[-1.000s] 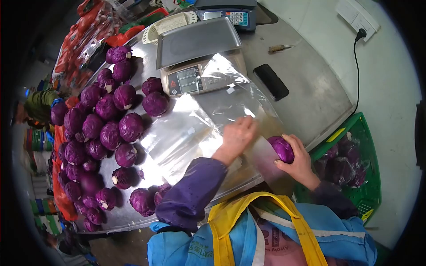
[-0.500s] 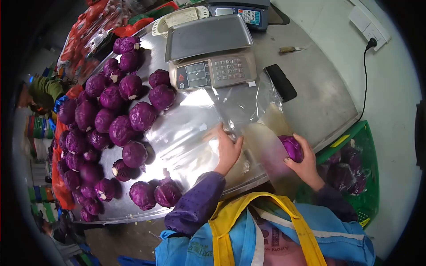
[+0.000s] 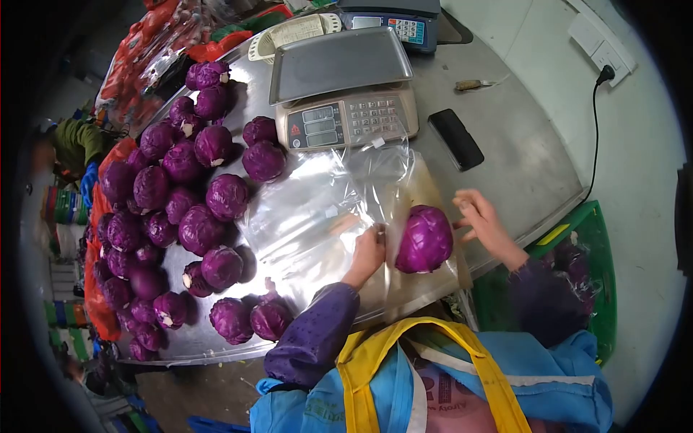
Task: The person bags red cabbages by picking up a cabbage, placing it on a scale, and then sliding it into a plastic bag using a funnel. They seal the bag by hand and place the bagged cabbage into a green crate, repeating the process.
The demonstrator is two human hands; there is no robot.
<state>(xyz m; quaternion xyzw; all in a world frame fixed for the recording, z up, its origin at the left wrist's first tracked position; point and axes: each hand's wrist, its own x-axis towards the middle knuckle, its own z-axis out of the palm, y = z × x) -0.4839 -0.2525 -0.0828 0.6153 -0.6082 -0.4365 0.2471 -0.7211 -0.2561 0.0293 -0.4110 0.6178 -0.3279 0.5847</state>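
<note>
- Pinching a clear bag [image 3: 393,173] in the closed left hand [image 3: 368,254], just left of a big purple cabbage [image 3: 424,239].
- Holding the right hand [image 3: 487,224] open, fingers parted, just right of the cabbage; cannot tell touching from barely apart.
- Having both hands well apart from each other, with the cabbage between, over the near part of the desk [image 3: 520,166].
- Showing the cabbage right up against the clear bag; cannot tell inside from merely against.
- Wearing purple sleeves [image 3: 317,328] on both arms, with a yellow strap [image 3: 354,361] over blue cloth at the near side.
- To the left of the left hand, flat clear plastic [image 3: 289,209] spread shiny on the desk.
- Farther left, a large group of loose cabbages [image 3: 182,162], many touching, along the left side of the desk.
- Beyond the clear bag, a scale [image 3: 343,65] with a metal tray; behind, a second scale [image 3: 397,27] and a pale basket [image 3: 294,32].
- Right of the nearer scale, a dark phone [image 3: 456,138] lying flat; farther off, a small knife [image 3: 473,84].
- At the right, below the desk edge, a green crate [image 3: 606,289] with bagged cabbages [image 3: 574,263].
- At the far left, a blue glove [image 3: 89,184] and green sleeve [image 3: 78,143] of another person.
</note>
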